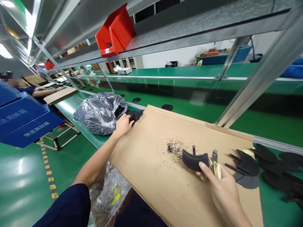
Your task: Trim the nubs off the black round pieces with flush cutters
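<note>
My left hand (124, 124) reaches far left across the cardboard sheet (151, 151), fingers curled onto black parts (135, 115) spilling from the mouth of a clear plastic bag (100, 112). My right hand (221, 186) is closed round small cutters with pale handles (216, 165) and also pinches a curved black rubber piece (194, 160) against them. Black crumbs (174, 147) lie scattered on the cardboard just left of that piece.
A heap of black trimmed pieces (267, 167) lies right of my right hand on the green bench. Another person's arms rest on a cardboard sheet (59, 94) at far left. Blue crates (21, 119) stand left. Red bins (115, 31) sit on the overhead shelf.
</note>
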`<state>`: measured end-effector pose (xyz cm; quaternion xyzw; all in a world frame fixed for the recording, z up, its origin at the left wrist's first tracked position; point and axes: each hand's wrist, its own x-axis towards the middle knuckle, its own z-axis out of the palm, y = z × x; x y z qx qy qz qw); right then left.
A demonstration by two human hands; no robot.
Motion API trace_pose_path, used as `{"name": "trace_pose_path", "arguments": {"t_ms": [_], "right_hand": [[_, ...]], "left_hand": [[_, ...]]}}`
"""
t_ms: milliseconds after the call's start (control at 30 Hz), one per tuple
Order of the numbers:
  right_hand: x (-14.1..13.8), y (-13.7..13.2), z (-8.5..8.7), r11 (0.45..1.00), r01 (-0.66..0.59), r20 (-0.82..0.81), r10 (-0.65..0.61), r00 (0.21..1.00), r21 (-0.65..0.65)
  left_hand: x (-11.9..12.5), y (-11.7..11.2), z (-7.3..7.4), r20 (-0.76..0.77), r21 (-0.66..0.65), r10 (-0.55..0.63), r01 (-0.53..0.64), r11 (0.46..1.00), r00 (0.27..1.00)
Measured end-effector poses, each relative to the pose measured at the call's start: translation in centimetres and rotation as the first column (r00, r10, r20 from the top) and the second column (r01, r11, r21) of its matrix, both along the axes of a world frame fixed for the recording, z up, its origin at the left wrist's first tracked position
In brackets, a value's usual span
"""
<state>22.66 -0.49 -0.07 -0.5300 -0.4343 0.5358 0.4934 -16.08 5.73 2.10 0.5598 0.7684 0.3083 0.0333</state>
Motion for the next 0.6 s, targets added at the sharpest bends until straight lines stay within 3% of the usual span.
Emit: {"name": "trace_pose_path", "arguments": {"t_ms": [167, 267, 333, 400, 467, 500, 600], "right_hand": [[-0.1, -0.2, 0.3, 1.0, 0.004, -0.031, -0.004, 1.0, 0.004], [-0.1, -0.3, 0.3, 1.0, -0.001, -0.06, 0.0, 0.998, -0.016], [-0.2, -0.4, 0.3, 0.999, -0.005, -0.09, 0.001, 0.996, -0.035], [-0.2, -0.6, 0.3, 0.999, -0.007, -0.106, 0.003, 0.994, -0.041], [-0.2, -0.8, 0.2, 0.999, -0.009, -0.106, 0.005, 0.994, -0.037], [-0.3, -0.9, 0.2, 0.999, -0.011, -0.103, 0.007, 0.995, -0.036], [-0.3, -1.1, 0.1, 0.999, -0.025, -0.099, 0.021, 0.995, -0.039]], "left_hand": [[-0.6, -0.6, -0.5, 0.089, 0.108, 0.048, -0.058, 0.992, 0.995], [1.4, -1.1, -0.3, 0.195, 0.164, -0.022, -0.011, 0.986, 0.981], [3.6, -1.4, -0.1, 0.305, 0.201, -0.144, 0.084, 0.976, 0.941], [6.4, -1.9, 0.2, 0.464, 0.29, -0.328, 0.209, 0.934, 0.823], [9.4, -2.3, 0.4, 0.587, 0.388, -0.493, 0.311, 0.867, 0.642], [10.8, -2.5, 0.4, 0.619, 0.418, -0.542, 0.345, 0.84, 0.568], [14.7, -2.6, 0.1, 0.667, 0.441, -0.594, 0.405, 0.801, 0.449]]}}
